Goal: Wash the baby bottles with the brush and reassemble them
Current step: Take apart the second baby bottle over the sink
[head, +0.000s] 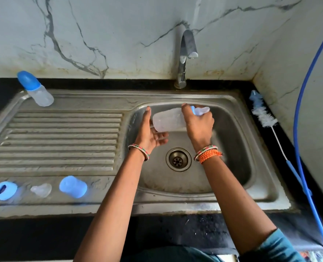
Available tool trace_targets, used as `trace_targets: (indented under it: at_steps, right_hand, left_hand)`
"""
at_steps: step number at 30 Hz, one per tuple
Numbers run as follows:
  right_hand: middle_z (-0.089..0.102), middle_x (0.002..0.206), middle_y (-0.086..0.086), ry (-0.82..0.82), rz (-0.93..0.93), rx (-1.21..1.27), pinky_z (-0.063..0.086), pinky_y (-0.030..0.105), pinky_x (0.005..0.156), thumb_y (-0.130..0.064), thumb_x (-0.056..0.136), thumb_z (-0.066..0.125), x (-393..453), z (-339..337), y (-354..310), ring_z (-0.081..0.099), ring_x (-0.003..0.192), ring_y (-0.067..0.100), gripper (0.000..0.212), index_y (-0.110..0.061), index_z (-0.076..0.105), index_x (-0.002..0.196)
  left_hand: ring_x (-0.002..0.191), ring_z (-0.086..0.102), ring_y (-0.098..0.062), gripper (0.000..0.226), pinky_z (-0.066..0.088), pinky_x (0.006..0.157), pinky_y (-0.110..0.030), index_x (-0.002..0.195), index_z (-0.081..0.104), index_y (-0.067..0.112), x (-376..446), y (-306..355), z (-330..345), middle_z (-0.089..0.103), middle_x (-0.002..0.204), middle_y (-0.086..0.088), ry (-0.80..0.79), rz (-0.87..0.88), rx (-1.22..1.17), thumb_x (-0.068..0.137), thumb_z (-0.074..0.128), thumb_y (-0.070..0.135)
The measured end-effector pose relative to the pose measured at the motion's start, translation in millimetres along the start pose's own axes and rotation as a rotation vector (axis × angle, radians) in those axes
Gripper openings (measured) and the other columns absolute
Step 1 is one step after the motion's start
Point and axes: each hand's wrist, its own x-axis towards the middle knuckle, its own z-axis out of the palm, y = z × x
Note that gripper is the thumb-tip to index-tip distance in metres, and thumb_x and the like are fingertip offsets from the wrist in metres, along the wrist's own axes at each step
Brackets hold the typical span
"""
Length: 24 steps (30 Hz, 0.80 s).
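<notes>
No legible text or labels.

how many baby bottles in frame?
2. One capped bottle stands at the drainboard's back left corner. The other bottle is held sideways over the basin, right hand at its collar, left hand at its base. None visibly hidden.
</notes>
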Motion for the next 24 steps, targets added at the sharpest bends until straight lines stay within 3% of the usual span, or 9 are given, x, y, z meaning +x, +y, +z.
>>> trace_targets:
  at_steps: [2, 4, 7, 11, 15, 17, 19, 22, 24]
  right_hand:
    - [0.057, 0.063, 0.0, -0.013, 0.122, 0.021, 0.043, 0.028, 0.056, -0.041, 0.083, 0.059, 2, -1, 2, 0.053, 0.061, 0.017, 0.034, -0.012, 0.055, 0.064]
    - [0.057, 0.062, -0.002, -0.04, 0.086, -0.019, 0.041, 0.024, 0.051, -0.045, 0.085, 0.058, 1, 0, 4, 0.053, 0.057, 0.013, 0.04, -0.01, 0.055, 0.068]
    - [0.061, 0.061, 0.0, -0.097, -0.24, -0.162, 0.047, 0.032, 0.053, -0.053, 0.082, 0.06, -7, 1, 13, 0.057, 0.056, 0.016, 0.045, -0.009, 0.057, 0.072]
    - [0.066, 0.076, 0.004, -0.285, -0.613, -0.443, 0.05, 0.033, 0.06, -0.047, 0.08, 0.065, -8, -5, 23, 0.06, 0.064, 0.023, 0.04, -0.012, 0.062, 0.097]
    - [0.064, 0.083, -0.002, -0.373, -0.589, -0.395, 0.038, 0.003, 0.061, -0.034, 0.078, 0.075, -8, -10, 29, 0.053, 0.067, 0.006, 0.034, -0.009, 0.066, 0.099]
    - [0.063, 0.083, -0.006, -0.418, -0.502, -0.38, 0.037, 0.002, 0.06, -0.033, 0.077, 0.077, -6, -11, 31, 0.056, 0.07, 0.007, 0.033, -0.01, 0.067, 0.099]
    - [0.065, 0.084, -0.004, -0.488, -0.413, -0.432, 0.038, 0.006, 0.061, -0.031, 0.076, 0.078, -3, -10, 37, 0.058, 0.074, 0.01, 0.033, -0.011, 0.068, 0.1]
    - [0.069, 0.093, 0.002, -0.676, -0.373, -0.548, 0.042, 0.02, 0.074, -0.026, 0.075, 0.078, -2, -2, 59, 0.064, 0.086, 0.019, 0.035, -0.011, 0.067, 0.104]
    - [0.07, 0.102, 0.007, -0.777, -0.376, -0.643, 0.04, 0.02, 0.077, -0.025, 0.075, 0.077, -7, 7, 76, 0.064, 0.093, 0.023, 0.038, -0.011, 0.066, 0.109]
  left_hand:
    - [0.077, 0.059, -0.019, 0.026, 0.054, 0.052, -0.029, 0.108, 0.049, 0.014, 4, -3, -3, 0.057, 0.094, -0.007, -0.076, 0.1, -0.062, 0.093, 0.052, 0.035]
    - [0.067, 0.06, -0.017, 0.024, 0.054, 0.05, -0.027, 0.114, 0.042, 0.013, 4, -5, -2, 0.055, 0.092, -0.008, -0.079, 0.165, -0.031, 0.093, 0.055, 0.019]
    - [0.039, 0.047, -0.008, 0.024, 0.038, 0.035, -0.018, 0.1, 0.051, 0.011, 1, -8, 1, 0.051, 0.067, -0.003, 0.031, 0.124, 0.03, 0.096, 0.047, 0.034]
    - [0.027, 0.028, -0.006, 0.052, 0.016, 0.032, -0.009, 0.073, 0.051, 0.014, 8, -16, -12, 0.043, 0.048, -0.002, 0.187, -0.016, 0.143, 0.094, 0.033, 0.058]
    - [0.029, 0.027, -0.007, 0.06, 0.017, 0.034, -0.007, 0.079, 0.051, 0.012, 17, -21, -29, 0.048, 0.053, -0.004, 0.143, -0.239, 0.319, 0.089, 0.029, 0.067]
    - [0.039, 0.042, -0.011, 0.068, 0.029, 0.034, -0.012, 0.088, 0.057, 0.008, 23, -26, -31, 0.057, 0.063, -0.007, 0.132, -0.303, 0.363, 0.09, 0.024, 0.068]
    - [0.06, 0.055, -0.021, 0.069, 0.05, 0.049, -0.026, 0.105, 0.058, 0.005, 27, -28, -34, 0.059, 0.086, -0.013, 0.218, -0.249, 0.465, 0.092, 0.026, 0.065]
    - [0.099, 0.06, -0.041, 0.057, 0.049, 0.08, -0.042, 0.11, 0.06, -0.009, 34, -25, -48, 0.06, 0.108, -0.032, 0.383, -0.076, 0.692, 0.098, 0.036, 0.041]
    - [0.099, 0.06, -0.037, 0.042, 0.047, 0.081, -0.038, 0.112, 0.059, -0.005, 36, -21, -53, 0.061, 0.108, -0.027, 0.384, -0.065, 0.592, 0.098, 0.042, 0.029]
